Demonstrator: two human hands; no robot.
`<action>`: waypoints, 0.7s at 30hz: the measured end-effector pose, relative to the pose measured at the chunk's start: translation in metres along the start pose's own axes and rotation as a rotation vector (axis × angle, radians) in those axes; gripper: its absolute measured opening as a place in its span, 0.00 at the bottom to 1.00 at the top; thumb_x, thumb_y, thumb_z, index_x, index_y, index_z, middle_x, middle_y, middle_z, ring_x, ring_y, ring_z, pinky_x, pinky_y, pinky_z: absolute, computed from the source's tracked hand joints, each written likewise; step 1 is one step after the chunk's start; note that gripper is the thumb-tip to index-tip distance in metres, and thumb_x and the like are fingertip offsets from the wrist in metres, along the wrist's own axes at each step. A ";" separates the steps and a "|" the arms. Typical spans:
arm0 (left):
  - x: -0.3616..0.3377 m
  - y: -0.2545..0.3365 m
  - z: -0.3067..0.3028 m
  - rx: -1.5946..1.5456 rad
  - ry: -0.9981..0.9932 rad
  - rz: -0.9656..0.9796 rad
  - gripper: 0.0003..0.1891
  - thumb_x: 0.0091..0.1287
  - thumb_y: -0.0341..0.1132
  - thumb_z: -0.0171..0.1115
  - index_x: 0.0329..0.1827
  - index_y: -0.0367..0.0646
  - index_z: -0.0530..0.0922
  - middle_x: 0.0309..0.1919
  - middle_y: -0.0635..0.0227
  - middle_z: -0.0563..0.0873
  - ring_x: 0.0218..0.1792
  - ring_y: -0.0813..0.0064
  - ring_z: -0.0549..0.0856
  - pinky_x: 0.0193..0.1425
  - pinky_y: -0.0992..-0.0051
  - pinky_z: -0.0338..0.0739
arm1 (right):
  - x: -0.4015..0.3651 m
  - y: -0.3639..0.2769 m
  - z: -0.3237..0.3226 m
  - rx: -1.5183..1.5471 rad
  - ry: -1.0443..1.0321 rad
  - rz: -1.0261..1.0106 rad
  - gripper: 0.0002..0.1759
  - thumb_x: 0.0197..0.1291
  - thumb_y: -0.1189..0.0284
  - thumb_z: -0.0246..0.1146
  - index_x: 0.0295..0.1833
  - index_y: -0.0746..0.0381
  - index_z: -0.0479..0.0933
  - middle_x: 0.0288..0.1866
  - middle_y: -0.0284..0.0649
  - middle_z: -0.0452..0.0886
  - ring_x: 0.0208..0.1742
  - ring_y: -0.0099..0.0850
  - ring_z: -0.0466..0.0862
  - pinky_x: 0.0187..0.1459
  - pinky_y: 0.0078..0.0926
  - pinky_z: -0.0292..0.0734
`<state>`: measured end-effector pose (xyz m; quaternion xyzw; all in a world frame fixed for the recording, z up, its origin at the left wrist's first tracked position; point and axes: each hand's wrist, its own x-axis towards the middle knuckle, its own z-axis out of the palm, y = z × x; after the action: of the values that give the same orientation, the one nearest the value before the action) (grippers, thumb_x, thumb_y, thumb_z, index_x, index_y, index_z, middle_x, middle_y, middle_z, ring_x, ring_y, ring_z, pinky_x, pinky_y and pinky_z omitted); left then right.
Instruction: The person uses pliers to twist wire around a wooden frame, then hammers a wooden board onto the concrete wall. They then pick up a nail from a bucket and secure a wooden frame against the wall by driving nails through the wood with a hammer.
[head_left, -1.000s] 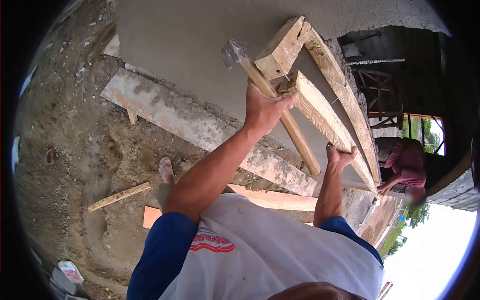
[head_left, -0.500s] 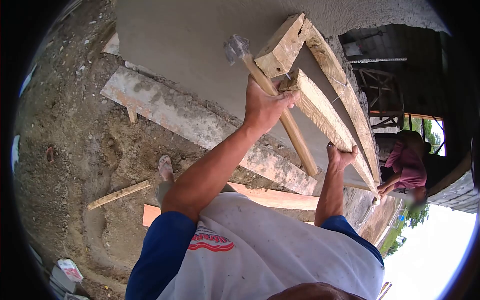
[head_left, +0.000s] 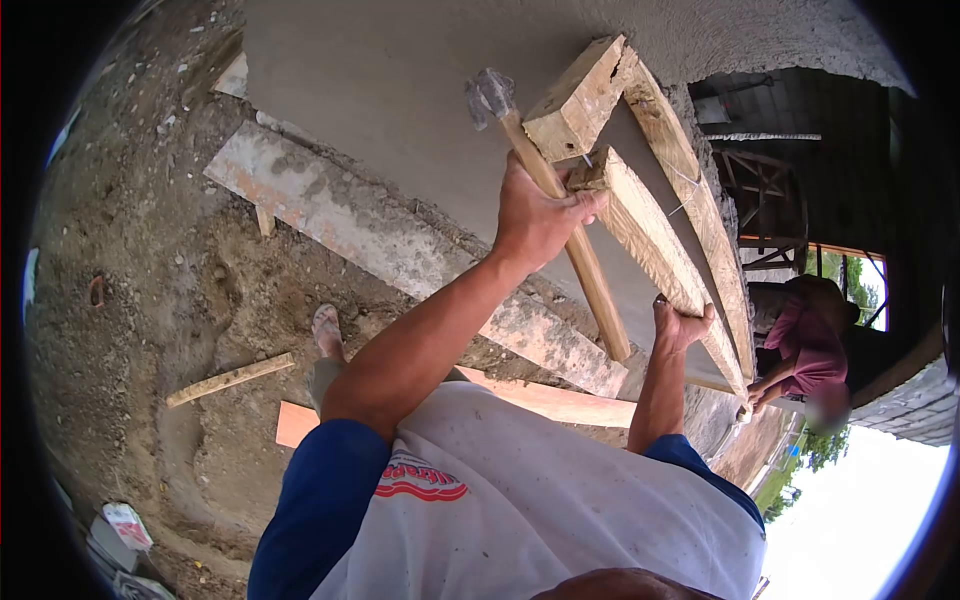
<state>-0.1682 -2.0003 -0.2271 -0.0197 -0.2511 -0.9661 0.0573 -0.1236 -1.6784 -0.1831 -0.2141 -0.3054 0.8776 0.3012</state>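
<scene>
My left hand [head_left: 540, 220] is closed round the wooden handle of a hammer [head_left: 597, 295]. The hammer's grey head [head_left: 490, 97] sticks out beyond the fist, and my thumb lies against the end of a rough timber [head_left: 645, 230]. Lower along that timber, my right hand [head_left: 683, 325] grips it from below. A short wooden block [head_left: 580, 95] is right above the timber's near end, with a nail [head_left: 587, 160] showing in the small gap between them. A second long timber [head_left: 690, 190] runs beside it, joined to the block at the top, with a thin wire round it.
A smooth grey plastered wall [head_left: 400, 100] lies behind the timbers. A cement-stained board [head_left: 330, 225] and a loose stick [head_left: 230, 378] are over the dirt ground. At the far end of the timbers a person in a maroon shirt [head_left: 815, 345] has hands on them.
Both hands keep their grip on the hammer and timber. The view has shifted slightly, and the hammer and timber ends appear a little lower and farther right.
</scene>
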 end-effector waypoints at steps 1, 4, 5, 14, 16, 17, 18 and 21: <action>0.000 0.000 0.000 -0.004 -0.006 0.002 0.27 0.59 0.19 0.70 0.52 0.35 0.59 0.37 0.58 0.83 0.28 0.78 0.82 0.30 0.79 0.79 | 0.002 0.000 -0.001 -0.001 -0.005 0.004 0.36 0.48 0.62 0.56 0.66 0.63 0.73 0.66 0.50 0.76 0.68 0.50 0.74 0.69 0.59 0.66; 0.000 -0.001 -0.001 -0.008 -0.015 0.003 0.27 0.59 0.20 0.70 0.52 0.34 0.59 0.37 0.58 0.83 0.28 0.79 0.82 0.30 0.79 0.79 | 0.004 -0.001 -0.003 -0.024 -0.005 -0.009 0.36 0.48 0.62 0.56 0.65 0.63 0.73 0.66 0.50 0.76 0.68 0.50 0.74 0.69 0.59 0.67; 0.001 -0.002 0.000 -0.007 -0.012 0.003 0.27 0.59 0.20 0.70 0.52 0.34 0.59 0.37 0.58 0.83 0.28 0.79 0.82 0.30 0.79 0.79 | 0.006 -0.002 -0.005 -0.015 -0.002 -0.004 0.36 0.48 0.62 0.56 0.65 0.63 0.73 0.66 0.50 0.76 0.68 0.50 0.75 0.69 0.59 0.67; -0.001 -0.007 -0.001 0.002 0.005 -0.008 0.28 0.58 0.19 0.70 0.54 0.34 0.59 0.38 0.59 0.83 0.29 0.79 0.82 0.30 0.80 0.79 | 0.008 -0.003 -0.007 -0.018 0.009 -0.001 0.35 0.48 0.61 0.56 0.65 0.63 0.74 0.66 0.49 0.76 0.67 0.49 0.75 0.67 0.58 0.69; -0.001 -0.006 0.000 0.002 -0.005 -0.015 0.28 0.58 0.19 0.70 0.54 0.34 0.59 0.38 0.59 0.82 0.29 0.79 0.82 0.29 0.80 0.79 | 0.007 -0.004 -0.006 -0.023 0.021 0.001 0.35 0.48 0.61 0.56 0.64 0.63 0.74 0.66 0.49 0.77 0.66 0.49 0.76 0.67 0.57 0.69; -0.001 -0.007 -0.001 -0.003 -0.013 -0.016 0.28 0.58 0.19 0.70 0.54 0.34 0.59 0.38 0.59 0.82 0.29 0.79 0.82 0.29 0.79 0.79 | 0.008 -0.004 -0.006 -0.024 0.019 -0.006 0.35 0.48 0.61 0.56 0.64 0.63 0.74 0.66 0.49 0.77 0.66 0.49 0.76 0.67 0.57 0.70; 0.000 -0.007 -0.001 -0.006 -0.020 -0.018 0.28 0.58 0.19 0.70 0.54 0.35 0.59 0.38 0.59 0.82 0.29 0.79 0.82 0.29 0.79 0.79 | 0.010 -0.004 -0.008 -0.024 0.019 -0.012 0.35 0.48 0.61 0.56 0.64 0.63 0.74 0.66 0.49 0.77 0.66 0.49 0.76 0.67 0.57 0.70; -0.002 -0.008 -0.001 -0.017 -0.019 -0.036 0.27 0.59 0.19 0.70 0.54 0.34 0.60 0.38 0.59 0.82 0.28 0.79 0.81 0.29 0.79 0.78 | 0.012 -0.005 -0.012 -0.019 0.020 -0.012 0.35 0.48 0.61 0.56 0.64 0.63 0.74 0.65 0.48 0.77 0.66 0.48 0.76 0.68 0.56 0.69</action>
<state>-0.1676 -1.9938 -0.2323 -0.0248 -0.2438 -0.9688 0.0375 -0.1235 -1.6621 -0.1904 -0.2237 -0.3119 0.8707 0.3074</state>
